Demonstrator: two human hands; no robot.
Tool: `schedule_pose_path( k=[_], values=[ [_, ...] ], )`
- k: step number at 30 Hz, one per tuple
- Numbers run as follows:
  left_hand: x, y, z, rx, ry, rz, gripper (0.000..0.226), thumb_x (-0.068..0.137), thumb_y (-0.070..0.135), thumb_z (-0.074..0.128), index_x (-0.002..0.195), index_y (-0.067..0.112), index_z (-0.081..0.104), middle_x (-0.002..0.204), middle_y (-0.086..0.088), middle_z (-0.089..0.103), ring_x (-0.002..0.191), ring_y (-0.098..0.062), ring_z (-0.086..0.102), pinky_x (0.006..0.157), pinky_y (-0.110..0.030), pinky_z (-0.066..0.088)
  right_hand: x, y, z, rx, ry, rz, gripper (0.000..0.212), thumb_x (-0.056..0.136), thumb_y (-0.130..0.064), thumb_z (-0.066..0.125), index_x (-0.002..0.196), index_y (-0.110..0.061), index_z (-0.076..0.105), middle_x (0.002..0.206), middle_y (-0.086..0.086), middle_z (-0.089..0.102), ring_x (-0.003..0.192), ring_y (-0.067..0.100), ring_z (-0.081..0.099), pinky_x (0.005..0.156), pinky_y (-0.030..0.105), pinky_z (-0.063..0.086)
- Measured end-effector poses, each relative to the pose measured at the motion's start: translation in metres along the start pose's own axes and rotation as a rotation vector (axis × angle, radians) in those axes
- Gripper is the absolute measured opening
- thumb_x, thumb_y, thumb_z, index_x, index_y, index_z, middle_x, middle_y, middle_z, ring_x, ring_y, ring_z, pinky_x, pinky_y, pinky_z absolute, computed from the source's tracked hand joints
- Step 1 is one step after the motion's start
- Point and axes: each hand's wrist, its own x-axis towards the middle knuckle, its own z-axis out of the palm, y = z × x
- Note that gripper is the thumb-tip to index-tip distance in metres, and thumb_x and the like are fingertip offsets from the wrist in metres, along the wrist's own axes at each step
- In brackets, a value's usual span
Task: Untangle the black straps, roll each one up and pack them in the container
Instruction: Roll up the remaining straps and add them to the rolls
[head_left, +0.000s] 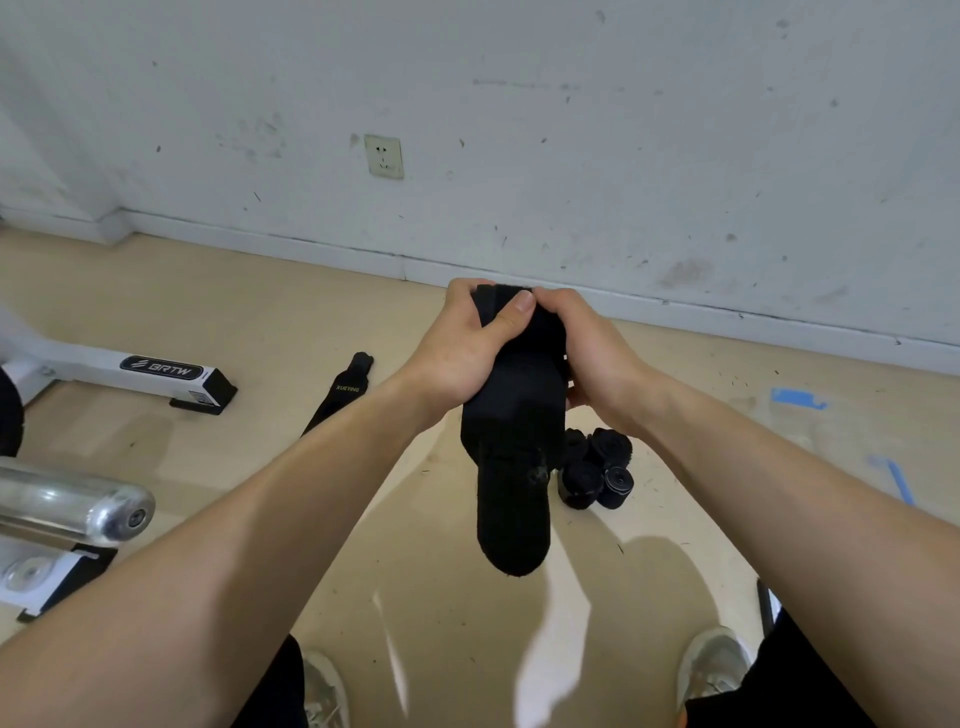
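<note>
At centre, a touch toward 12 o'clock, gripping one black strap (511, 415) with both hands, raised clear of the floor (415, 597). Judging progress as past halfway: spotting a cluster of rolled straps (597, 470) on the floor at 5 o'clock of the hands, maybe four or five, too bunched to count. Left to roll: this one, plus a flat strap (340, 392) lying at 9 o'clock, well apart from the cluster. Not finding any sure container; possibly clear blue-edged bags (795, 400) out at 3 o'clock, cannot tell. Nothing packed as far as shown.

Clenching left hand (457, 353) round the strap's upper end, thumb laid across the top. Wrapping right hand (592, 358) round the same end from the 3 o'clock side, fingertips hidden behind fabric. Reaching both forearms forward, converging on the strap. Letting the loose tail hang toward 6 o'clock. Probably starting the roll from the top end.
</note>
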Motion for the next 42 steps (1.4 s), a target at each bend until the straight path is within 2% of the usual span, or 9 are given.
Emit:
schedule_pose_path(
  k=[5, 8, 18, 22, 26, 30, 35, 39, 42],
  values=[
    [0.004, 0.002, -0.004, -0.111, -0.063, -0.117, 0.065, 0.091, 0.057, 0.065, 0.132, 0.008, 0.056, 0.126, -0.012, 0.070, 0.113, -0.022, 0.071, 0.100, -0.041, 0.057, 0.005, 0.009, 0.002, 0.097, 0.025, -0.061, 0.043, 0.098, -0.055, 0.054, 0.121, -0.018, 0.055, 0.123, 0.006, 0.068, 0.108, 0.021, 0.070, 0.095, 0.049, 0.058],
    [0.000, 0.007, -0.010, -0.143, -0.139, -0.218, 0.052, 0.103, 0.053, 0.052, 0.125, 0.008, 0.067, 0.121, -0.012, 0.074, 0.110, -0.024, 0.073, 0.100, -0.039, 0.057, 0.005, 0.012, 0.003, 0.065, 0.003, -0.098, 0.039, 0.101, -0.050, 0.054, 0.122, -0.017, 0.050, 0.123, 0.008, 0.066, 0.111, 0.024, 0.069, 0.097, 0.053, 0.056],
    [-0.003, 0.008, -0.022, -0.264, -0.205, -0.281, 0.044, 0.103, 0.038, 0.058, 0.127, 0.002, 0.066, 0.120, -0.015, 0.074, 0.111, -0.028, 0.073, 0.092, -0.035, 0.060, 0.001, 0.011, -0.003, -0.126, -0.083, -0.290, 0.016, 0.105, -0.027, 0.054, 0.118, -0.026, 0.044, 0.111, 0.004, 0.062, 0.101, 0.019, 0.063, 0.090, 0.052, 0.055],
    [-0.002, 0.003, -0.021, -0.220, -0.132, -0.193, 0.037, 0.101, 0.025, 0.065, 0.130, 0.004, 0.061, 0.122, -0.016, 0.072, 0.109, -0.028, 0.073, 0.088, -0.035, 0.060, -0.001, 0.010, -0.007, -0.045, -0.127, -0.268, 0.029, 0.101, -0.020, 0.061, 0.125, -0.026, 0.046, 0.118, 0.012, 0.061, 0.104, 0.026, 0.066, 0.088, 0.050, 0.059],
    [0.000, 0.004, -0.024, -0.128, -0.067, -0.119, 0.037, 0.097, 0.018, 0.071, 0.130, 0.013, 0.056, 0.110, -0.009, 0.073, 0.100, -0.025, 0.075, 0.080, -0.034, 0.061, -0.003, 0.006, -0.011, 0.062, -0.172, -0.097, 0.031, 0.101, -0.032, 0.060, 0.130, -0.031, 0.048, 0.110, 0.011, 0.061, 0.088, 0.029, 0.067, 0.077, 0.041, 0.059],
    [-0.003, 0.003, -0.024, -0.049, -0.099, -0.069, 0.043, 0.095, 0.012, 0.072, 0.131, 0.021, 0.051, 0.096, -0.008, 0.071, 0.086, -0.024, 0.073, 0.070, -0.034, 0.059, 0.000, 0.004, -0.012, 0.048, -0.148, 0.005, 0.048, 0.104, -0.055, 0.042, 0.130, -0.018, 0.055, 0.097, 0.004, 0.060, 0.075, 0.021, 0.058, 0.067, 0.035, 0.050],
    [-0.001, 0.001, -0.022, -0.060, -0.073, -0.047, 0.044, 0.091, 0.007, 0.076, 0.126, 0.024, 0.055, 0.099, -0.014, 0.071, 0.089, -0.028, 0.073, 0.074, -0.036, 0.061, 0.003, 0.009, -0.008, 0.095, -0.111, -0.057, 0.041, 0.103, -0.045, 0.050, 0.129, -0.014, 0.054, 0.117, 0.008, 0.068, 0.096, 0.023, 0.071, 0.082, 0.041, 0.060],
    [0.000, -0.001, -0.025, -0.127, -0.081, -0.137, 0.048, 0.088, 0.007, 0.078, 0.130, 0.017, 0.058, 0.112, -0.022, 0.073, 0.102, -0.037, 0.074, 0.090, -0.044, 0.060, 0.005, 0.010, -0.007, 0.122, -0.100, -0.119, 0.024, 0.103, -0.034, 0.056, 0.115, -0.013, 0.055, 0.104, 0.006, 0.070, 0.090, 0.021, 0.074, 0.080, 0.038, 0.061],
    [0.000, -0.001, -0.026, -0.199, -0.124, -0.212, 0.040, 0.090, 0.007, 0.076, 0.127, 0.001, 0.063, 0.117, -0.021, 0.074, 0.104, -0.032, 0.075, 0.092, -0.039, 0.060, 0.004, 0.011, -0.005, 0.060, -0.075, -0.177, 0.014, 0.102, -0.030, 0.057, 0.108, -0.017, 0.054, 0.095, 0.006, 0.069, 0.082, 0.018, 0.071, 0.071, 0.032, 0.058]
  ],
)
